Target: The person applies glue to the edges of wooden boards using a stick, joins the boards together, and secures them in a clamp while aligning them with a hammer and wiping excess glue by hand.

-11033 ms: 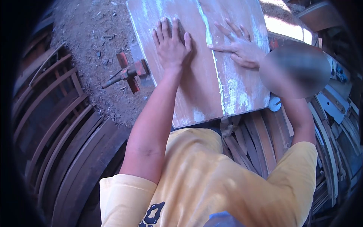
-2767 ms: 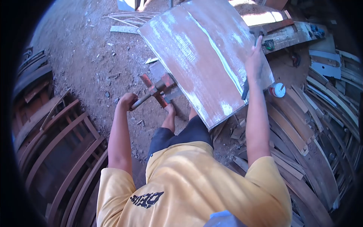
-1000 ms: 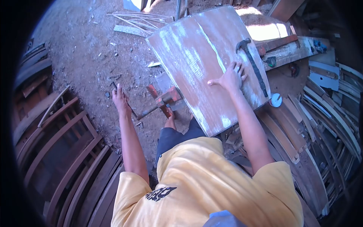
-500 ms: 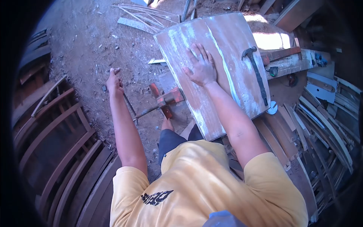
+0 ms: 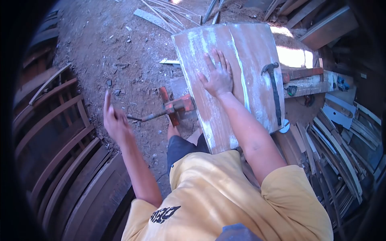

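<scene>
My right hand (image 5: 218,80) lies flat, fingers spread, on a curved wooden panel (image 5: 205,112) smeared with white. A pale line (image 5: 240,74) runs along the panel, to the right of that hand. The dark hammer (image 5: 274,90) rests on the panel's right part, head at the far end. Beside the panel's left edge is a red metal clamp (image 5: 183,103) with a long screw and a thin bar handle (image 5: 134,117). My left hand (image 5: 115,120) is at the bar's outer end, index finger stretched out, the other fingers partly bent and blurred; no grip on the bar shows.
Curved wooden frames (image 5: 60,160) stand at the left. Wood strips (image 5: 337,148) are piled at the right, near a small white round container (image 5: 284,126). A plank (image 5: 309,85) extends right of the panel. Thin sticks (image 5: 173,16) and scraps lie on the dirt floor.
Earlier my right hand held the hammer, which now lies on the panel; that hand has moved left across it. My left hand has come down and the clamp's bar has turned.
</scene>
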Action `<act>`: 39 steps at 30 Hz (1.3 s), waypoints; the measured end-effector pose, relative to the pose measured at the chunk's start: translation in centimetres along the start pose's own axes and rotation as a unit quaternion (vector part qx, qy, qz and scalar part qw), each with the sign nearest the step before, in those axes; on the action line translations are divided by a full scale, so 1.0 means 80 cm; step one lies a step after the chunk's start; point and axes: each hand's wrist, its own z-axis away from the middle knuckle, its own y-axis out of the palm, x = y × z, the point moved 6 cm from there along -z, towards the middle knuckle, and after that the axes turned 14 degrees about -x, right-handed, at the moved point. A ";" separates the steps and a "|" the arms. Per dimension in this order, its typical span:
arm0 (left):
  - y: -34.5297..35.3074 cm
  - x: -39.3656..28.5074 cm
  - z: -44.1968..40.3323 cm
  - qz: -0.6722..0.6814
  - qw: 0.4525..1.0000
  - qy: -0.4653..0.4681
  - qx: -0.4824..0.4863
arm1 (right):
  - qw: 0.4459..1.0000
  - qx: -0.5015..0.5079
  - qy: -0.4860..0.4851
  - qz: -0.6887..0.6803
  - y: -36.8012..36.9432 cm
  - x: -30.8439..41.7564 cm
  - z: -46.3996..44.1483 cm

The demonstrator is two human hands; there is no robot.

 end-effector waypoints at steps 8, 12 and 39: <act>-0.094 -0.003 0.080 -0.023 0.989 -0.100 0.105 | 0.999 -0.040 -0.014 -0.005 -0.009 0.003 0.005; -0.089 0.010 0.065 -0.150 0.848 -0.498 0.101 | 0.998 -0.059 -0.001 -0.020 -0.004 -0.006 0.029; -0.105 0.089 0.020 -0.512 0.694 -0.439 0.252 | 0.934 -0.215 0.255 0.126 -0.104 -0.198 -0.031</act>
